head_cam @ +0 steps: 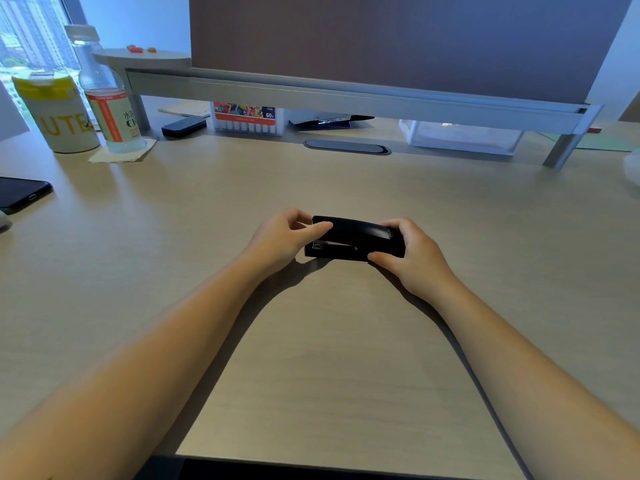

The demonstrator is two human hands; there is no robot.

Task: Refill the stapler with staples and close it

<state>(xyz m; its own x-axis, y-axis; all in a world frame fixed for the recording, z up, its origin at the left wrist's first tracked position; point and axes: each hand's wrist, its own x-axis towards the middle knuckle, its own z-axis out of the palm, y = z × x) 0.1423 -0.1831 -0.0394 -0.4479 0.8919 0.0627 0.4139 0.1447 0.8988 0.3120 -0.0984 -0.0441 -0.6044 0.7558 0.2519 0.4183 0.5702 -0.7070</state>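
The stapler [356,237] is covered at both ends by the left hand [280,240] and right hand [412,258]; its staple channel cannot be made out. The phone [20,194] is cut off by the left edge. Print on the bottle [107,109] label is too blurred to read. The marker box [246,119] sits partly hidden under the shelf [346,93].

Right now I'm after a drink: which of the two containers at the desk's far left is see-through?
The clear plastic bottle with the orange-striped label, standing on a napkin; the can beside it is opaque, yellow and white.
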